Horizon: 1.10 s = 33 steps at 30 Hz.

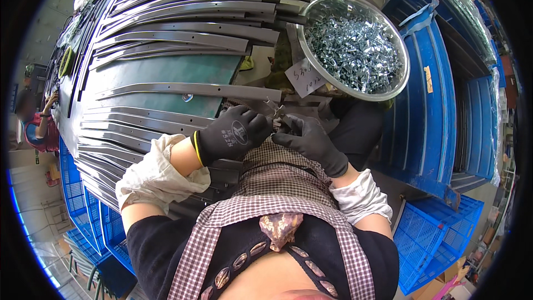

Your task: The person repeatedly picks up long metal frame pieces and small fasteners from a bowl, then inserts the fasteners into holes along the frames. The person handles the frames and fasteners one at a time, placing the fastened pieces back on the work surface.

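Note:
Both my hands wear black gloves and meet in front of my checked apron (288, 158). My left hand (232, 132) is closed, its fingers curled just below the end of a dark metal strip (194, 90); what it grips, if anything, is hidden. My right hand (312, 140) pinches at small metal clips (277, 112) showing between the two hands. That strip lies across the green tabletop (166, 72), its right end sticking out past the edge. Several more strips (139, 119) lie side by side nearer to me, partly behind my left arm.
A round clear basin (404, 50) full of shiny metal clips stands at the upper right, a paper sheet (305, 78) beside it. Stacked strips (189, 8) cover the table's far part. Blue metal containers (419, 111) and a blue crate (438, 239) stand right. Another person (41, 122) is far left.

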Each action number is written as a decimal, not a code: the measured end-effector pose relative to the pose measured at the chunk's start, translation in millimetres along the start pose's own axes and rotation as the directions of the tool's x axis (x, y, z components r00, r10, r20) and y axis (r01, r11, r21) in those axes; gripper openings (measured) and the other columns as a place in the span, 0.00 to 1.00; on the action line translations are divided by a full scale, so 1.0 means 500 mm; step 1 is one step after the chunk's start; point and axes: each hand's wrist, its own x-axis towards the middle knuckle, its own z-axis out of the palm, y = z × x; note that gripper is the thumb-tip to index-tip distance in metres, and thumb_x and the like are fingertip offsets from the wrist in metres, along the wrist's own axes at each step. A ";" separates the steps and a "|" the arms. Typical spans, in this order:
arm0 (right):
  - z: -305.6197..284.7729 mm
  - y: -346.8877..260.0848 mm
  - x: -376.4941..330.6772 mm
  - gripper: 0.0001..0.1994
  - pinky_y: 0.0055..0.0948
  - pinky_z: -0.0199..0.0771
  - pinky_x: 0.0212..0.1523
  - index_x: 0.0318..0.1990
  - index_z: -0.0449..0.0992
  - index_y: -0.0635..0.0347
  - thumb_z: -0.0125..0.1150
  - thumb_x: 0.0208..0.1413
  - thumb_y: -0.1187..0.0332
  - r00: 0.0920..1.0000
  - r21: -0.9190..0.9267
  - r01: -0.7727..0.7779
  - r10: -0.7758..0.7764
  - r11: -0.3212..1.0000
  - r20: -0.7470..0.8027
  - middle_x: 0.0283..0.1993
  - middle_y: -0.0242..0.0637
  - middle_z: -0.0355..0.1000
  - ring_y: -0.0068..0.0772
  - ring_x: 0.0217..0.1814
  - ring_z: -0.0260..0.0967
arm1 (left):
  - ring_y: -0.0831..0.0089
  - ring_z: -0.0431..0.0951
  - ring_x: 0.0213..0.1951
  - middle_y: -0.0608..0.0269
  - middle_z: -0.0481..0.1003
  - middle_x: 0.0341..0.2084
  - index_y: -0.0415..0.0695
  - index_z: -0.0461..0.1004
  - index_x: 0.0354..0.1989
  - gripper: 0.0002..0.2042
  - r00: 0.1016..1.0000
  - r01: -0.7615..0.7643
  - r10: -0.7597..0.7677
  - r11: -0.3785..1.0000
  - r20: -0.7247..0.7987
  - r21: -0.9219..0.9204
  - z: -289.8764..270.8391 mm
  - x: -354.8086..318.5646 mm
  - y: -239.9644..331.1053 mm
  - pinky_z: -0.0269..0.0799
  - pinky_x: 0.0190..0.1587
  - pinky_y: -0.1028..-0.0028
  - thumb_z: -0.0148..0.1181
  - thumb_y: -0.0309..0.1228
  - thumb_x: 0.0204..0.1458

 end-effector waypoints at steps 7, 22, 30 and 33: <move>-0.047 0.008 0.020 0.20 0.27 0.76 0.41 0.56 0.73 0.66 0.66 0.60 0.68 0.905 -0.429 0.286 -0.389 0.857 -0.174 0.41 0.40 0.79 0.28 0.41 0.77 | 0.53 0.78 0.45 0.51 0.77 0.43 0.41 0.73 0.60 0.25 0.952 0.255 -0.278 0.953 -0.128 -0.166 0.024 0.012 -0.098 0.75 0.46 0.58 0.66 0.34 0.53; -0.084 0.028 0.125 0.14 0.39 0.72 0.37 0.42 0.79 0.62 0.66 0.59 0.59 0.962 -0.385 0.267 -0.265 0.883 0.060 0.34 0.46 0.77 0.43 0.36 0.75 | 0.47 0.78 0.43 0.48 0.78 0.43 0.40 0.76 0.53 0.20 0.947 0.318 -0.303 0.851 0.102 -0.419 0.036 -0.011 -0.123 0.75 0.45 0.56 0.67 0.30 0.51; -0.114 0.040 0.004 0.11 0.43 0.74 0.34 0.37 0.77 0.59 0.58 0.63 0.61 0.882 -0.834 0.200 -0.466 0.514 -0.076 0.32 0.45 0.76 0.51 0.33 0.75 | 0.48 0.78 0.45 0.49 0.78 0.44 0.41 0.73 0.58 0.23 0.948 0.316 -0.310 0.888 0.072 -0.333 0.040 -0.016 -0.122 0.75 0.47 0.57 0.64 0.28 0.51; -0.108 0.044 0.003 0.10 0.44 0.73 0.34 0.35 0.76 0.57 0.59 0.62 0.61 0.872 -0.859 0.222 -0.489 0.461 -0.037 0.31 0.43 0.76 0.51 0.32 0.75 | 0.48 0.78 0.45 0.49 0.78 0.45 0.41 0.72 0.59 0.23 0.954 0.297 -0.293 0.906 0.061 -0.303 0.037 -0.013 -0.121 0.75 0.48 0.57 0.63 0.28 0.53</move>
